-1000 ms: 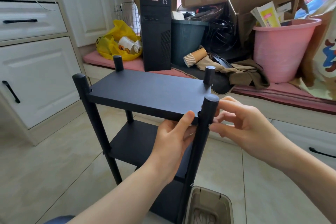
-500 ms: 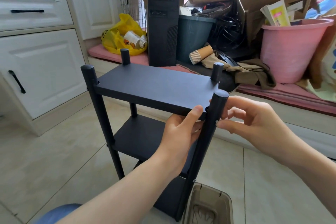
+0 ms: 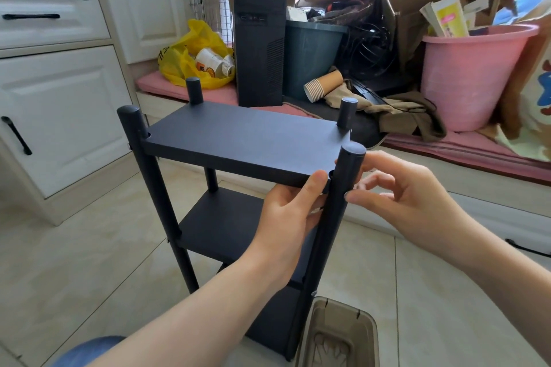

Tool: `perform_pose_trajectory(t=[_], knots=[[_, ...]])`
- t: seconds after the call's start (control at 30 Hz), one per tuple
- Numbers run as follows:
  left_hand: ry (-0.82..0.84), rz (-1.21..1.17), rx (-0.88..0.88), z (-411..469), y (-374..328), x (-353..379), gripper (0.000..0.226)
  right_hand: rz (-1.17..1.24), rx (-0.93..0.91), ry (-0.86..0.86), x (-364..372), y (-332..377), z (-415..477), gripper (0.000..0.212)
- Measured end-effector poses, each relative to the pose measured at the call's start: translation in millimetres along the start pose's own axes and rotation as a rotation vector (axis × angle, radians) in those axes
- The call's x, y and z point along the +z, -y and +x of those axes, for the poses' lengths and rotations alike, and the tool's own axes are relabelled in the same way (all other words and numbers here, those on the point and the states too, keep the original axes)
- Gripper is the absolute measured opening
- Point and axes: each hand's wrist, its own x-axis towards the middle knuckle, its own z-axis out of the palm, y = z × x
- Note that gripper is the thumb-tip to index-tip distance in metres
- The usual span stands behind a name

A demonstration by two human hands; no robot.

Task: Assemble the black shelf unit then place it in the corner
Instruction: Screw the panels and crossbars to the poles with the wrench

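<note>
— Where the forearms reach in, what does each hand hold?

— The left hand [image 3: 286, 211] grips the top board [image 3: 247, 137] at its front edge, thumb above, fingers beneath. The right hand [image 3: 408, 199] pinches the near-right post [image 3: 347, 170] lightly.

— And the black shelf unit [image 3: 226, 217]?

— Upright on the tiled floor [image 3: 89, 262], directly ahead of both hands; posts vertical, long axis left to right. Matte black, three boards, four capped posts. The right hand lies nearer the corner joint.

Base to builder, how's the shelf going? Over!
Left hand grips the top board. Right hand pinches the front post. Shelf upright on the floor. Brown bin by its foot.
</note>
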Motion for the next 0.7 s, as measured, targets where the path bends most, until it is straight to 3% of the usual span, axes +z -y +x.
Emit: perform_pose_trajectory(t=[0.27, 0.43, 0.53, 0.6, 0.7], knots=[[-0.02, 0.032, -0.023, -3, -7, 2, 0.047, 0.054, 0.048, -0.105, 13, -5, -8, 0.044], [-0.067, 0.069, -0.06, -5, -12, 2, 0.052, 0.313, 0.175, -0.021, 11, 2, -7, 0.039], [-0.082, 0.261, -0.092, -10, -16, 1, 0.054, 0.344, 0.191, -0.017, 7, 5, -4, 0.036], [-0.172, 0.612, 0.108, -13, -16, -4, 0.054, 0.351, 0.221, -0.032, 5, 5, -2, 0.036], [-0.265, 1.23, 0.699, -14, -25, -15, 0.055, 0.331, 0.281, -0.017, 1, 3, 0, 0.037]])
